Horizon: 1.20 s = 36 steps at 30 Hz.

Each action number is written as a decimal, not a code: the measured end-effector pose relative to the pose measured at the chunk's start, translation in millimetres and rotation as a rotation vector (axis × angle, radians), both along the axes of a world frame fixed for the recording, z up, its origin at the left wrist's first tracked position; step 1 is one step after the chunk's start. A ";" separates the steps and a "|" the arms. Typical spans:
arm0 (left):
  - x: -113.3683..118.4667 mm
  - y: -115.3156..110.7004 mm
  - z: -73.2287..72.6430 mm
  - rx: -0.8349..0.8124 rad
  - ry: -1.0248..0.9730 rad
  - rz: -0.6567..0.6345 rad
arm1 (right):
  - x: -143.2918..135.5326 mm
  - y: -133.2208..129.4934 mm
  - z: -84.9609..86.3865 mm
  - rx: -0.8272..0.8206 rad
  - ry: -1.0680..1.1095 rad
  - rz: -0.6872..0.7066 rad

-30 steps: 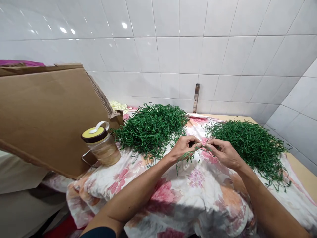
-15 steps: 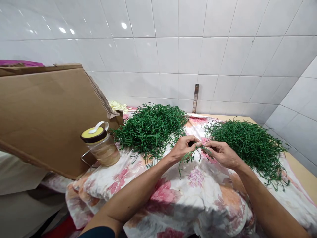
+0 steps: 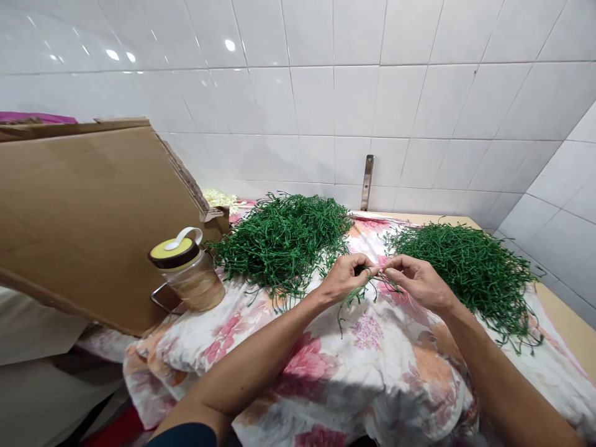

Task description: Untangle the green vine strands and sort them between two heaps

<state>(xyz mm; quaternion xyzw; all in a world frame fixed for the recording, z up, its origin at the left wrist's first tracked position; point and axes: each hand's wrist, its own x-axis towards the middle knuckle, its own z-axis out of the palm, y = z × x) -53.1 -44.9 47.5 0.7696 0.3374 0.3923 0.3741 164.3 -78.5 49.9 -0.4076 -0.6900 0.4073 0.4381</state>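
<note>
Several thin green stems [image 3: 354,297] hang from my left hand [image 3: 345,277], which is closed on them between thumb and fingers. My right hand [image 3: 419,282] is pinched at the same stems, its fingertips close to those of my left hand. What lies between the right fingertips is too small to make out. Behind my left hand a large pile of green stems [image 3: 284,239] rests on the floral cloth [image 3: 372,379]. A second green pile [image 3: 465,267] lies beyond my right hand.
On the left stand a jar with a yellow lid [image 3: 195,285] and a large cardboard box [image 3: 88,223]. Pale yellow pieces [image 3: 220,198] lie behind the box. A metal strip [image 3: 367,183] leans at the tiled wall [image 3: 311,99].
My right hand has shifted slightly left and up, its fingers now more bunched near the left fingertips. My left hand keeps its hold on the stems.
</note>
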 end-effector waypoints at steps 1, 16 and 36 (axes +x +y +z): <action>0.4 0.1 -0.6 0.021 0.002 0.014 | -0.7 0.7 -2.1 -0.010 -0.001 0.006; 1.4 2.9 -3.7 -0.131 -0.049 -0.037 | -9.0 -1.1 -9.7 0.154 -0.208 -0.087; -0.5 -1.0 -9.4 0.496 0.263 -0.019 | -6.2 2.9 -12.7 -0.019 -0.244 -0.006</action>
